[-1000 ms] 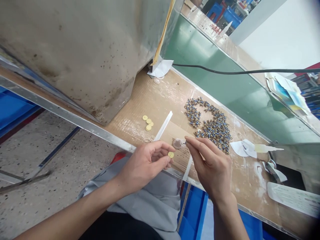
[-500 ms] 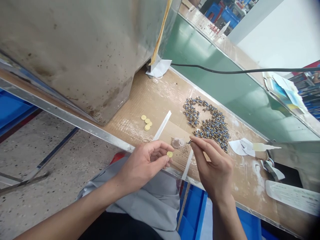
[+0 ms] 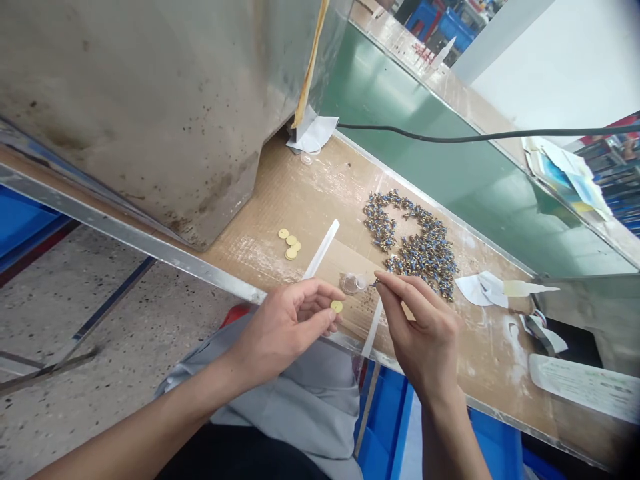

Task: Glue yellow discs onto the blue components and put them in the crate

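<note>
Between the thumb and fingers of my left hand (image 3: 287, 320) is a small round yellow disc (image 3: 337, 307), held above the table's front edge. My right hand (image 3: 420, 320) pinches a tiny blue and metal part (image 3: 376, 283) at its fingertips, apart from the disc. A small clear round dish (image 3: 353, 283) sits on the table between the two hands. Beyond my right hand lies a loose heap of blue and brass-coloured parts (image 3: 423, 250), spread in a curved shape. Several more yellow discs (image 3: 291, 253) lie on the table to the left, some overlapping.
A large stained metal box (image 3: 150, 120) stands at the left of the cardboard-covered table (image 3: 270, 200). A green panel (image 3: 400, 113) and black cable (image 3: 425, 139) run along the back. Right of the heap lie a pale nozzle bottle (image 3: 525, 289) and a white strip (image 3: 585, 387).
The view has shifted slightly. Both hands keep their grips, and my right hand with the small part has moved slightly left.
</note>
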`<state>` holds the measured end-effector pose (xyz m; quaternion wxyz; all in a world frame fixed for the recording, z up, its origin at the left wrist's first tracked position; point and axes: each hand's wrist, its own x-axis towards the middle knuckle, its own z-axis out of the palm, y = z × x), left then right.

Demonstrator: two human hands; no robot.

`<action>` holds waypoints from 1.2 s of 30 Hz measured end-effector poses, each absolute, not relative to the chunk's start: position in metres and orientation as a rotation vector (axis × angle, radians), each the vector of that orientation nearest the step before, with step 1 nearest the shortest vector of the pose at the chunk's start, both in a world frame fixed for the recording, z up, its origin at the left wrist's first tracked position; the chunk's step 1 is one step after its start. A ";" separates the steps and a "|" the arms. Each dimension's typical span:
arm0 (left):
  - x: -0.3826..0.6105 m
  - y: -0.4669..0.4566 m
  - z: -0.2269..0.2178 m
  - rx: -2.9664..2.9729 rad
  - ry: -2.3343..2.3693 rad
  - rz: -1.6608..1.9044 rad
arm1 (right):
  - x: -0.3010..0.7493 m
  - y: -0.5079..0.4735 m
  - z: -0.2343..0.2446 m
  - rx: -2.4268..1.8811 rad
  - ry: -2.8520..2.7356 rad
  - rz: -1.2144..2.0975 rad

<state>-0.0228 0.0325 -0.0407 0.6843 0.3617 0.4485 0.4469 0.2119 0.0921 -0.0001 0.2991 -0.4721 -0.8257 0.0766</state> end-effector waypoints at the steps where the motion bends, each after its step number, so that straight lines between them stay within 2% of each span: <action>1: -0.023 0.032 -0.041 0.809 1.005 1.001 | 0.212 0.092 0.000 -1.255 -2.188 0.196; 23: -0.021 0.033 -0.038 0.757 1.024 0.992 | 0.216 0.080 -0.002 -1.271 -2.078 0.155; 30: -0.015 0.026 -0.023 0.752 1.080 0.922 | 0.219 0.040 0.001 -1.252 -1.940 0.412; 36: -0.008 0.021 -0.010 0.860 1.049 0.936 | 0.207 0.023 -0.005 -1.089 -1.960 0.408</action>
